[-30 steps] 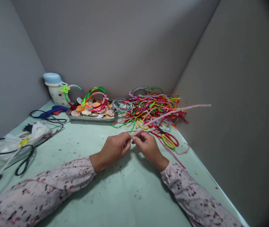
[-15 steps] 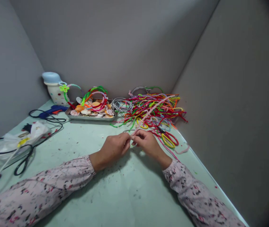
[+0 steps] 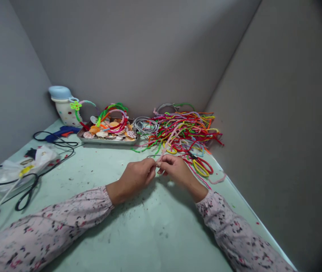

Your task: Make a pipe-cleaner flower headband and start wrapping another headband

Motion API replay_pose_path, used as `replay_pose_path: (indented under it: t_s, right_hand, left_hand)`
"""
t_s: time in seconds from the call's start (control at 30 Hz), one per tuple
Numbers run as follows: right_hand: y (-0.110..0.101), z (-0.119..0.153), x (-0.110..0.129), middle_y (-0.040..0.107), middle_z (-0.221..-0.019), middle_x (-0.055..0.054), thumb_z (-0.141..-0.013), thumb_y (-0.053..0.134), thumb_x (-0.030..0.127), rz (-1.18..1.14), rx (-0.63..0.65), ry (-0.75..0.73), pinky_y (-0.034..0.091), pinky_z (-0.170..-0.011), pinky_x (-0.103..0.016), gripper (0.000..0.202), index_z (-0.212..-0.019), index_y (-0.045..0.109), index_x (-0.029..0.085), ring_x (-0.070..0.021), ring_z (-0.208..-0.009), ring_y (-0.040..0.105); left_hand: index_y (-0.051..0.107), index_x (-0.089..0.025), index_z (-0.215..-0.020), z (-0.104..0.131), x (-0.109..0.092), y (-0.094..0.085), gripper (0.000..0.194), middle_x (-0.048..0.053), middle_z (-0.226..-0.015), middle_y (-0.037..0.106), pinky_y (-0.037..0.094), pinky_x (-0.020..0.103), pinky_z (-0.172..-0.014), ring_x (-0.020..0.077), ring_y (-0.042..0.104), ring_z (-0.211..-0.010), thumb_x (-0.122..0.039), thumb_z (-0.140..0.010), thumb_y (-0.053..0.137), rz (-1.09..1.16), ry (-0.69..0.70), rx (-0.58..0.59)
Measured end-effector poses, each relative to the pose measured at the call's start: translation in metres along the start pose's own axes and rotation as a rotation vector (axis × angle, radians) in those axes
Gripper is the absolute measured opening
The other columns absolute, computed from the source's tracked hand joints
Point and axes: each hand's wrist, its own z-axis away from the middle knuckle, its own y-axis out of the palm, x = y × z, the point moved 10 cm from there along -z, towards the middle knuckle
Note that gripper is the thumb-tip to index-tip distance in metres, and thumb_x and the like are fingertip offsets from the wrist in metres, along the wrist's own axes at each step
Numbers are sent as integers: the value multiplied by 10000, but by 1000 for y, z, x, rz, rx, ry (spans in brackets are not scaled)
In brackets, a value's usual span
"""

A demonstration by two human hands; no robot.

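A pale pink pipe cleaner (image 3: 169, 142) slants up and away from between my fingertips, its far part over the heap. My left hand (image 3: 136, 174) is closed, thumb and forefinger pinching its near end. Fingertips of my right hand (image 3: 175, 170) meet the left ones, pinching the same pipe cleaner. The exact grip between the fingertips is too small to make out. Just beyond lies a tangled heap of coloured pipe cleaners (image 3: 189, 126). Scissors (image 3: 201, 167) with red and yellow handles rest right of my right hand.
A metal tray (image 3: 110, 142) of shells (image 3: 112, 128) stands at the back, with pipe-cleaner-wrapped hoops on it. Beside it are a wire coil (image 3: 145, 125), a blue-lidded bottle (image 3: 61, 105) and a blue glue gun (image 3: 61, 133). Black cable and a plastic bag (image 3: 40, 160) lie left. Walls enclose the table.
The pink pipe cleaner's far end has swung down and left, and the strand now looks shorter and bent. Both hands stay pinched together in nearly the same place.
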Motion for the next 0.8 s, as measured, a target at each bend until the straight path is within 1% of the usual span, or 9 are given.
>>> replay_pose_path:
  t_s: [0.13, 0.3, 0.43, 0.7, 0.77, 0.8]
  right_hand:
    - [0, 1, 2, 628, -660, 15, -777, 597, 291, -2, 15, -1, 458, -554, -219, 129, -747, 602, 165, -111, -580, 605]
    - [0, 0, 0, 628, -667, 14, -785, 591, 307, -4, 27, 4, 457, -551, -219, 144, -761, 611, 166, -107, -571, 596]
    - [1, 0, 0, 609, -660, 25, -779, 593, 304, 5, 34, 2, 451, -543, -217, 139, -741, 597, 171, -104, -559, 593]
    - [2, 2, 1, 608, -595, 21, -757, 590, 280, 13, 44, 33, 433, -533, -232, 133, -682, 556, 176, -109, -517, 566]
    - [2, 2, 1, 605, -587, 24, -751, 591, 275, 9, 42, 32, 429, -533, -229, 127, -680, 554, 176, -108, -520, 564]
    - [1, 1, 1, 604, -584, 25, -750, 592, 275, 3, 34, 29, 428, -534, -228, 124, -684, 556, 177, -109, -523, 564]
  left_hand:
    - [589, -161, -884, 0, 0, -2, 146, 22, -760, 642, 373, 232, -577, 130, 567, -627, -173, -858, 446, 39, -15, -2]
    - [591, -165, -896, 1, 0, -1, 145, 23, -771, 653, 383, 230, -581, 131, 580, -636, -171, -864, 449, 42, -2, -23]
    - [582, -164, -901, 2, -2, 0, 136, 24, -766, 652, 384, 233, -568, 135, 584, -630, -163, -859, 453, -14, 54, -37]
    - [546, -162, -823, 5, -14, 0, 144, 12, -707, 618, 345, 236, -539, 126, 545, -592, -142, -877, 413, -160, 220, -68]
    - [546, -162, -817, 5, -14, 0, 149, 13, -703, 613, 334, 234, -539, 124, 534, -589, -145, -877, 410, -147, 215, -61]
    - [549, -164, -824, 4, -13, 0, 147, 13, -707, 613, 335, 232, -543, 123, 532, -592, -150, -876, 412, -119, 189, -54]
